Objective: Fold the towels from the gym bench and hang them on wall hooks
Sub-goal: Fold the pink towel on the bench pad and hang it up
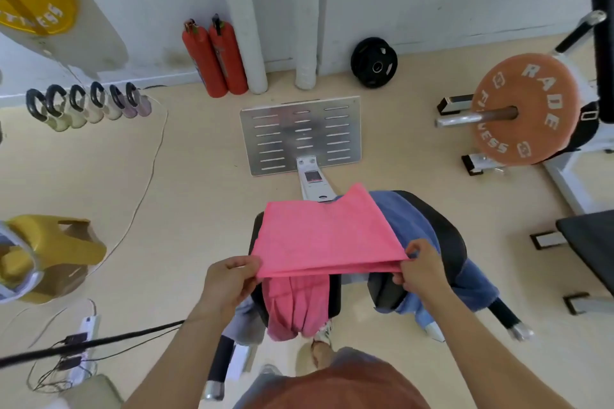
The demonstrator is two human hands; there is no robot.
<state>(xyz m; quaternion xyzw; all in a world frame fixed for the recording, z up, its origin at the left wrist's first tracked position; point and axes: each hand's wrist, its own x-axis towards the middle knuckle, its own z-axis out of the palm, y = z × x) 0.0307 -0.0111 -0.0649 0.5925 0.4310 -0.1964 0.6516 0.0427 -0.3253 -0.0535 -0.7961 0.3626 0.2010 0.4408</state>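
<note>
You hold the pink towel (pixel 327 232), soft, light and limp, pinched at its near corners by left hand (pixel 229 279) and right hand (pixel 420 267).

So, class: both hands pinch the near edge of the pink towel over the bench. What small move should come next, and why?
Probably lift the pinched edge and carry it forward onto the far edge. The left hand and right hand hold the pink towel at its near corners, pink cloth hangs below them, and the fold looks unfinished.
</note>
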